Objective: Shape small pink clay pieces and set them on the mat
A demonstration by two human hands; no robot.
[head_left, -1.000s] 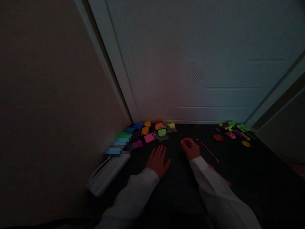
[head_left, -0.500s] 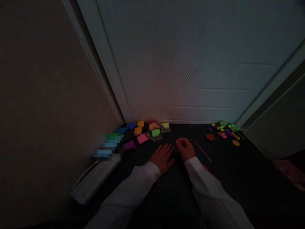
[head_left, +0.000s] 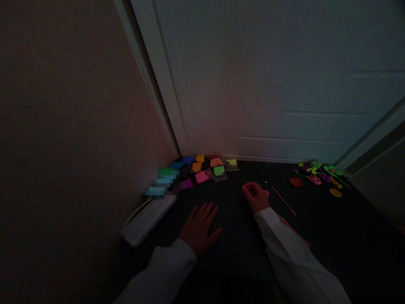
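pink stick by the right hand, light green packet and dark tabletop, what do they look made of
Pink stick: probably smooth plastic, from its even colour and thin, straight shape.
Light green packet: matte, claylike filling in seemingly clear plastic, since dark shows through its margin.
Dark tabletop: perhaps wood or laminate, dull, with fine parallel lines.

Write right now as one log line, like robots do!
left hand: spread, palm down | right hand: curled, contents unclear | pink stick: beside right hand

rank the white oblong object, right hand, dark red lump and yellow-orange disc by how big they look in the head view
1. White oblong object
2. Right hand
3. Dark red lump and yellow-orange disc: too alike to rank
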